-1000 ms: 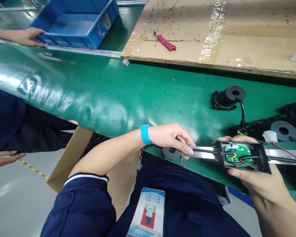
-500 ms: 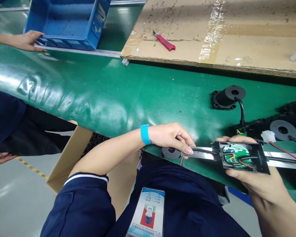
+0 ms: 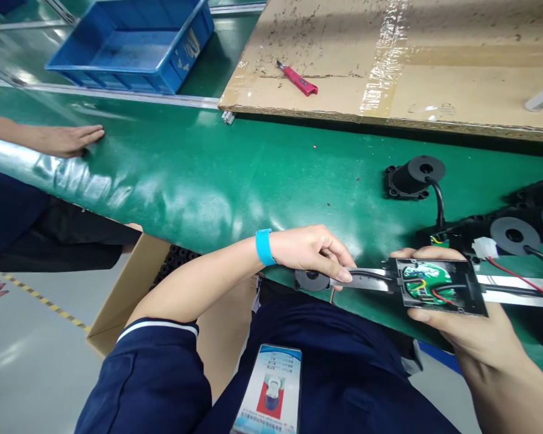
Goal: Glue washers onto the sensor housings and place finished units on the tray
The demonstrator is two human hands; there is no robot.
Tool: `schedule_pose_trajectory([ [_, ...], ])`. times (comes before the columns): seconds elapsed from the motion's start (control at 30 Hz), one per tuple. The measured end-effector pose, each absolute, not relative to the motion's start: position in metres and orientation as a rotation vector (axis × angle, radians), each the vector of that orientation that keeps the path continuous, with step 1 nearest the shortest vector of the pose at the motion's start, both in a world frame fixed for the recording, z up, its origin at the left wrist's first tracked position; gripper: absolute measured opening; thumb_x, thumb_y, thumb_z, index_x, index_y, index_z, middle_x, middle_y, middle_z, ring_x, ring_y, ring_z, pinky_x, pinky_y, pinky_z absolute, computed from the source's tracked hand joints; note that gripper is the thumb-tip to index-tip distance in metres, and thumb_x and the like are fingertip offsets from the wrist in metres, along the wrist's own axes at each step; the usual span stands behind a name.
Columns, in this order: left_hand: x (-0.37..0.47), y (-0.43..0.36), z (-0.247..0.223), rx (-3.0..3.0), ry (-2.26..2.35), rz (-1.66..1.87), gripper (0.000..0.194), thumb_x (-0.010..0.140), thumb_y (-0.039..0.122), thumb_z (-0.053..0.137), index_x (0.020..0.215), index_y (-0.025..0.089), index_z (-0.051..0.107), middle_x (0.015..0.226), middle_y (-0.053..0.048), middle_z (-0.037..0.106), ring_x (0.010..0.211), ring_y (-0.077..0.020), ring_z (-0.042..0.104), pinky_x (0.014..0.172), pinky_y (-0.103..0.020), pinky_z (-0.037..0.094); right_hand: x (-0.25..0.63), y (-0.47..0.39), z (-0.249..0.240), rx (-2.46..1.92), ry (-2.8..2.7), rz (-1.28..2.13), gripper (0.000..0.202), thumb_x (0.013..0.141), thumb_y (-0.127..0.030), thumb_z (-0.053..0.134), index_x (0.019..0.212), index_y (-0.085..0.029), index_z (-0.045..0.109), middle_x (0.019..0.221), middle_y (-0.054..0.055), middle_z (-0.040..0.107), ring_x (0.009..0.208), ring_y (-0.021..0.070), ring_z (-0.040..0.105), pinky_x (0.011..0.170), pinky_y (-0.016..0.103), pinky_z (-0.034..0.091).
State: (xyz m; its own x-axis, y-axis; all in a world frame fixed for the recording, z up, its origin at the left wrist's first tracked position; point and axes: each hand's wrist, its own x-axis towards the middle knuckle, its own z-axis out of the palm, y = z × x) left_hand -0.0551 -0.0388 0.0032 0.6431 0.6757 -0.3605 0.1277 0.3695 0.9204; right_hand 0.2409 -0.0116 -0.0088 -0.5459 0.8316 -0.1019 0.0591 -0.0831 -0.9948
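Observation:
My right hand grips a black open housing from below, fingers behind and thumb at the near edge. Inside the housing shows a green circuit board with red, yellow and black wires. A flat metal strip extends from both sides of the housing, with a black cable along it. My left hand, a blue band on its wrist, pinches the strip and cable at the left end. Just beside those fingers is a round black part with a centre hole.
More black cylindrical parts with cables lie on the green table at right; one stands apart. A red utility knife lies on cardboard. Beyond are a blue bin and a co-worker's hand. A cardboard box stands below left.
The co-worker's hand has left the blue bin and now rests on the green table. The bin sits slightly differently. My hands keep the same hold, with barely any shift.

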Motion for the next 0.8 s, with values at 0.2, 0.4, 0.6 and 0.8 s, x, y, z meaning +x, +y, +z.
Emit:
schedule_pose_trajectory([
  [0.2, -0.0559, -0.0394, 0.0032, 1.187, 0.796, 0.429, 0.03, 0.087, 0.039, 0.077, 0.108, 0.018, 0.081, 0.084, -0.006, 0.081, 0.065, -0.012, 0.064, 0.067, -0.026, 0.047, 0.2377, -0.0108, -0.0065, -0.985, -1.563, 1.698, 0.058, 0.064, -0.03, 0.099, 0.115, -0.03, 0.072, 0.118, 0.006, 0.075, 0.114, 0.028, 0.072, 0.094, 0.033, 0.062],
  [0.4, -0.0584, -0.0427, 0.0024, 1.145, 0.71, 0.484, 0.055, 0.092, 0.032, 0.074, 0.145, 0.023, 0.063, 0.08, -0.004, 0.078, 0.078, -0.016, 0.071, 0.074, -0.026, 0.051, 0.234, -0.0109, -0.0067, -0.98, -1.465, 1.747, 0.06, 0.061, -0.028, 0.1, 0.115, -0.031, 0.074, 0.117, 0.006, 0.076, 0.11, 0.0288, 0.074, 0.088, 0.03, 0.064],
  [0.6, -0.0585, -0.0443, -0.0004, 1.153, 0.702, 0.496, 0.04, 0.093, 0.03, 0.074, 0.133, 0.024, 0.073, 0.089, -0.005, 0.08, 0.085, -0.0166, 0.071, 0.085, -0.028, 0.055, 0.2373, -0.0095, -0.0053, -0.964, -1.504, 1.745, 0.057, 0.063, -0.027, 0.099, 0.114, -0.031, 0.074, 0.116, 0.006, 0.077, 0.113, 0.0273, 0.073, 0.09, 0.027, 0.062],
  [0.8, -0.0578, -0.0441, -0.0005, 1.176, 0.679, 0.519, 0.038, 0.093, 0.028, 0.073, 0.131, 0.023, 0.073, 0.086, -0.005, 0.079, 0.085, -0.0151, 0.071, 0.084, -0.025, 0.055, 0.242, -0.0096, -0.011, -1.014, -1.518, 1.722, 0.059, 0.06, -0.027, 0.099, 0.113, -0.031, 0.074, 0.117, 0.008, 0.075, 0.114, 0.032, 0.072, 0.091, 0.035, 0.064],
])
